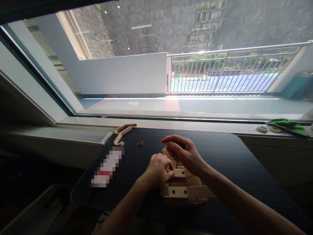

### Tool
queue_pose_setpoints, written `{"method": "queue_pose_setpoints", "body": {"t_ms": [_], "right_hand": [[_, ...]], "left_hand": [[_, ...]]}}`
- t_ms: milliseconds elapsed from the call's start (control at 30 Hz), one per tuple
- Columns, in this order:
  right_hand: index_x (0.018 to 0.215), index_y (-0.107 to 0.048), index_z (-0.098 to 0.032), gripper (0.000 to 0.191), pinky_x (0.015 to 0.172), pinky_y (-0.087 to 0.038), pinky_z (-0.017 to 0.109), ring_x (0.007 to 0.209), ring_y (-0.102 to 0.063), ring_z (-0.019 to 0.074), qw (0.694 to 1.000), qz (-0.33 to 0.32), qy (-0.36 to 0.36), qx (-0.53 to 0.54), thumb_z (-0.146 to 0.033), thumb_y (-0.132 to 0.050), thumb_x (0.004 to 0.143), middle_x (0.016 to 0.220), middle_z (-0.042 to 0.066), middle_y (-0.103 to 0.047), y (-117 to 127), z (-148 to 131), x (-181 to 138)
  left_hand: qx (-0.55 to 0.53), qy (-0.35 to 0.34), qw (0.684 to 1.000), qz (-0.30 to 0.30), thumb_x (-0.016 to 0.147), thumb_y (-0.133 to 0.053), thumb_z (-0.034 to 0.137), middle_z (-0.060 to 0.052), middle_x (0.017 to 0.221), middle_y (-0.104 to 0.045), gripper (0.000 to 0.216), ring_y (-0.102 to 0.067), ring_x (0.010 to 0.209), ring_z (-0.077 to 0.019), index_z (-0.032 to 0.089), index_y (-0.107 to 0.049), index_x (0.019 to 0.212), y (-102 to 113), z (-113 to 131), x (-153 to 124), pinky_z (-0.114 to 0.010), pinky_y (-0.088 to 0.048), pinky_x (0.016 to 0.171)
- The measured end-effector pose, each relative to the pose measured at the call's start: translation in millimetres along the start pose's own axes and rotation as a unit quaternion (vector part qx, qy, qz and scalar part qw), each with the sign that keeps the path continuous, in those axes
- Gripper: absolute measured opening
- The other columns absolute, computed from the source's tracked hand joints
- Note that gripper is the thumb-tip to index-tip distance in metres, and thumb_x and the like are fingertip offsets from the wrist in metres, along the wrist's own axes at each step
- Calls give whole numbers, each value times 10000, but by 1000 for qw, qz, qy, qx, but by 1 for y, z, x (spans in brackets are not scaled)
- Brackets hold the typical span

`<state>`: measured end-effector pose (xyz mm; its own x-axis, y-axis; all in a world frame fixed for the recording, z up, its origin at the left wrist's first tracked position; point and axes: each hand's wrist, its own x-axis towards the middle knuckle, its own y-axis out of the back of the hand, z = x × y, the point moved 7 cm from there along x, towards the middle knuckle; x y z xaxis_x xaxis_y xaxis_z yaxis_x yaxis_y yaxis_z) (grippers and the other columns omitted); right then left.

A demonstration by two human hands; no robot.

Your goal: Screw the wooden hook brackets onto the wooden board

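Observation:
My right hand point(181, 150) is closed around the dark handle of a screwdriver, whose thin metal shaft point(176, 165) points down at the work. Beside its tip, my left hand point(160, 169) grips the end of a light wooden hook piece point(180, 173) with drilled holes. That piece lies on a rough wooden board point(193, 181). Nearer to me, a second wooden hook piece point(179, 192) with two dark holes rests across the same board. My left fingertips partly hide the spot where the shaft meets the wood.
Two loose wooden hooks point(119, 138) lie at the black table's point(220, 153) far left. Several screws point(140, 143) are close to them, and a blurred-out pale item point(107, 168) lies nearer. On the sill are tape rolls point(262, 129) and a green cloth point(288, 126). A large window is ahead.

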<state>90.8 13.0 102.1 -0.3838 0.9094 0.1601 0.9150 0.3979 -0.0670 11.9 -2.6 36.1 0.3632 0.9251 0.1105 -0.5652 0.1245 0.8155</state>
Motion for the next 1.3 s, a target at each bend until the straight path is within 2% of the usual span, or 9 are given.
{"method": "queue_pose_setpoints", "body": {"t_ms": [233, 500, 700, 900, 1100, 1167, 1200, 1233, 1300], "right_hand": [[863, -627, -154, 155, 426, -268, 194, 477, -339, 60, 999, -1, 3, 32, -239, -507, 815, 519, -64, -395, -3, 19, 6], [828, -634, -151, 141, 414, -233, 189, 457, -310, 52, 999, 27, -4, 47, -230, -523, 792, 500, -68, -392, -1, 21, 5], [847, -620, -152, 146, 410, -228, 192, 459, -309, 54, 998, 6, -5, 59, -236, -508, 802, 501, -69, -387, -4, 22, 7], [830, -611, -143, 150, 405, -253, 192, 449, -324, 56, 1000, -6, -26, 16, -236, -501, 787, 503, -65, -400, -6, 20, 4], [893, -606, -164, 201, 416, -335, 198, 454, -447, 77, 995, -71, -37, -51, -257, -449, 807, 578, -38, -490, -9, 21, 1], [931, -605, -172, 226, 466, -376, 218, 511, -510, 100, 984, -107, -35, -141, -272, -436, 819, 636, -14, -553, -8, 16, 0], [942, -613, -177, 236, 507, -390, 229, 562, -537, 114, 968, -123, -23, -218, -281, -439, 823, 677, 2, -589, -7, 10, 0], [927, -631, -185, 229, 549, -390, 238, 622, -553, 126, 939, -129, 7, -317, -294, -463, 815, 731, 17, -618, -5, 1, 1], [879, -655, -201, 215, 574, -359, 252, 661, -555, 143, 855, -139, 57, -497, -335, -510, 795, 763, 25, -643, -3, -17, 1]], "left_hand": [[-17, -12, 999, 25, 635, -679, 183, 34, 627, -603, 89, -539, 734, -140, 192, -613, 576, 0, -1, -1, -275, -368, 759], [4, -22, 999, 26, 644, -675, 193, 31, 605, -590, 111, -538, 723, -143, 187, -603, 559, 0, 0, -1, -275, -367, 743], [-6, -23, 999, 23, 653, -667, 194, 35, 619, -602, 116, -543, 732, -139, 188, -598, 560, 0, -1, -1, -265, -375, 739], [-11, -20, 1000, 8, 660, -647, 193, 28, 594, -607, 177, -549, 692, -131, 168, -563, 506, -1, 2, -1, -259, -393, 713], [-19, -7, 1000, 2, 679, -641, 218, 21, 594, -606, 198, -556, 672, -131, 162, -544, 515, 1, 2, -2, -257, -411, 698], [-18, -4, 1000, -4, 678, -645, 229, 24, 585, -603, 147, -562, 700, -144, 171, -574, 563, 1, 1, -2, -266, -412, 720], [-15, -4, 1000, -7, 679, -645, 232, 24, 587, -604, 127, -564, 723, -152, 176, -586, 582, 1, 1, -2, -272, -411, 738], [-10, -4, 1000, -10, 680, -646, 234, 22, 596, -605, 114, -565, 748, -160, 179, -594, 594, 1, 2, -2, -281, -408, 759], [3, -7, 1000, -12, 676, -654, 236, 14, 637, -613, 96, -560, 801, -175, 184, -605, 611, 2, 3, -2, -301, -394, 804]]}}
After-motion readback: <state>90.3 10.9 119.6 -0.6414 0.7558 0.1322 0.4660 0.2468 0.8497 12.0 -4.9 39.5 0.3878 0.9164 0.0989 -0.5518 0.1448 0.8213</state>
